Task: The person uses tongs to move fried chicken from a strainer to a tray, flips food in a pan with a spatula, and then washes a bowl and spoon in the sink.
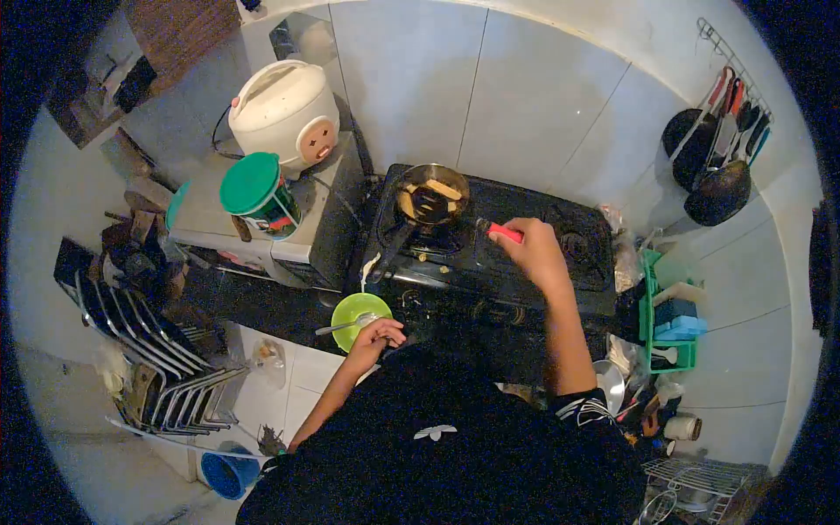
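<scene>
Red slim handle (506, 233), lime-green round bowl (348, 306), black rectangular stove (518, 199)
Cream rounded rice cooker (276, 118) with brownish-pink face panel (317, 133)

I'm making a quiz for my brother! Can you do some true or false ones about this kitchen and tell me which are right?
1. The right hand holds a red-handled utensil. True.
2. A spoon rests in the bowl. True.
3. That bowl is blue. False: the bowl is light green.
4. The rice cooker is left of the frying pan. True.
5. The frying pan is empty. False: it holds strips of food.
6. The left hand is over the frying pan. False: the left hand is by the bowl.
</scene>
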`<move>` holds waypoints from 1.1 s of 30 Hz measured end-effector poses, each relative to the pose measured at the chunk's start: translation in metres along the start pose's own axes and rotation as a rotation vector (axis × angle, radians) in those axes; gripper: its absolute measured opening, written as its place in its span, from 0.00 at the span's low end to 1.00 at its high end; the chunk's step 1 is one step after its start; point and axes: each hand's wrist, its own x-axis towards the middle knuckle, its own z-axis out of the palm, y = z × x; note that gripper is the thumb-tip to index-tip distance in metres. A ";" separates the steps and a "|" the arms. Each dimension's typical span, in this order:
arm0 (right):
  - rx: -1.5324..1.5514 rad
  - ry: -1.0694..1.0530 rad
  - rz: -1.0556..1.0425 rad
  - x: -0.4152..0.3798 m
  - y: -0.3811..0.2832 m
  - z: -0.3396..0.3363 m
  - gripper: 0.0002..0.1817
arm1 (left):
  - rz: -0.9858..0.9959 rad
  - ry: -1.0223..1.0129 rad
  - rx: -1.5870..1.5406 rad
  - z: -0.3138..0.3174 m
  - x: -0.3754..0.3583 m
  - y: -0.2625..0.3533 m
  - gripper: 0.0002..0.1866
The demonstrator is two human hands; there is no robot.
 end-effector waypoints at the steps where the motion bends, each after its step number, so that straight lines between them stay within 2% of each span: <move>1: 0.004 0.019 -0.009 0.000 0.002 0.000 0.18 | -0.003 -0.004 0.019 -0.001 0.000 -0.001 0.24; 6: -0.062 0.072 -0.003 -0.010 -0.009 -0.005 0.20 | -0.003 -0.001 0.009 -0.002 -0.001 -0.004 0.23; 8: -0.205 0.155 -0.046 -0.013 -0.011 -0.006 0.20 | -0.014 0.003 0.010 -0.002 -0.002 -0.002 0.22; 14: -0.234 0.325 -0.174 -0.015 -0.012 -0.023 0.16 | -0.030 0.007 -0.012 -0.004 -0.002 -0.002 0.22; 23: -0.342 0.278 -0.293 -0.021 -0.017 -0.031 0.15 | -0.006 0.006 -0.044 -0.007 -0.003 -0.003 0.22; 33: -0.364 0.299 -0.274 -0.009 -0.008 -0.020 0.15 | -0.053 0.010 -0.031 -0.011 0.000 -0.004 0.23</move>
